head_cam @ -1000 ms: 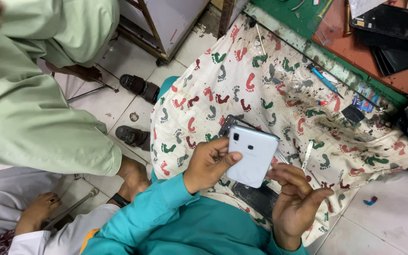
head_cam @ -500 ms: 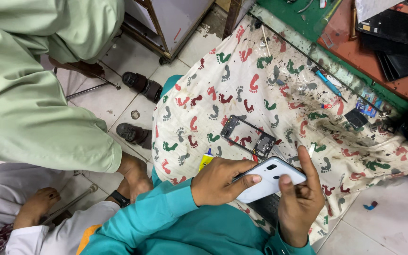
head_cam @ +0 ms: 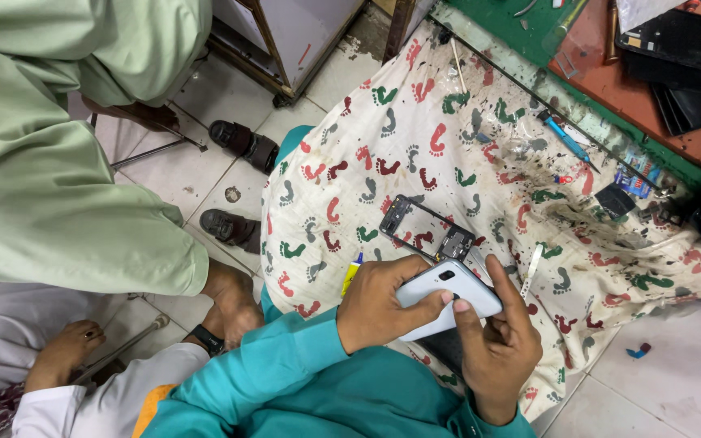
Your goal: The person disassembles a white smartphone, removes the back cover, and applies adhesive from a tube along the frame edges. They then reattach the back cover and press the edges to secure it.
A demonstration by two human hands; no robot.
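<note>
A white phone (head_cam: 446, 294) lies back side up between both hands, low over my lap. My left hand (head_cam: 383, 312) grips its left edge, thumb across the back. My right hand (head_cam: 498, 349) holds the right end, with fingertips on the back near the top edge. Just beyond the phone, a black phone frame (head_cam: 425, 229) rests on the cloth with footprint patterns (head_cam: 464, 154) spread over my lap. A small yellow and blue tube (head_cam: 350, 276) lies beside my left hand.
A person in pale green clothing (head_cam: 50, 170) sits close on the left, sandals (head_cam: 241, 146) on the tiled floor. Another person's hand (head_cam: 62, 353) rests at lower left. The green and red bench (head_cam: 610, 57) at upper right holds dark phone parts (head_cam: 679, 49) and tools.
The phone has dropped from upright in front of me to lying flatter over my lap. Both hands moved down with it, and the black frame on the cloth has come into view.
</note>
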